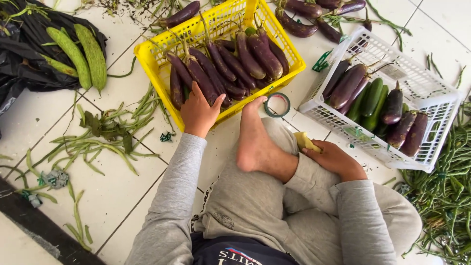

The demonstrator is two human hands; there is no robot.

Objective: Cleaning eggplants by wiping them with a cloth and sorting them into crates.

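1. We are reaching our left hand (pixel 198 112) into the near corner of the yellow crate (pixel 152 73), fingers spread and bent over the long purple eggplants (pixel 216 68) piled inside; the hand is touching the nearest ones but is not yet closed round any of them.
2. Our right hand (pixel 333 158) is resting on our knee, curled loosely round a small yellow piece (pixel 304 142); we cannot tell what that piece is.
3. To do this well, we are judging that the fingers should close round one eggplant near its thick middle and not tug at the thin stem, since the fruits are lying crossed and leaning on each other.
4. We are sitting on the white tiled floor (pixel 117 196) with one bare foot (pixel 255 142) pressed close against the crate's near wall, which is probably helping to steady it.
5. A roll of green tape (pixel 277 104) is lying on the tiles between the crate and the white basket (pixel 441 108), just beside our toes.
6. The white basket is holding more eggplants and some cucumbers (pixel 372 98).
7. Ridged green gourds (pixel 83 51) are lying on a black bag (pixel 29 39) to the left, well apart from the hand.
8. Loose green beans (pixel 98 147) and leaf scraps are littering the tiles left of the arm, and a heap of long beans (pixel 446 196) is crowding the right side.
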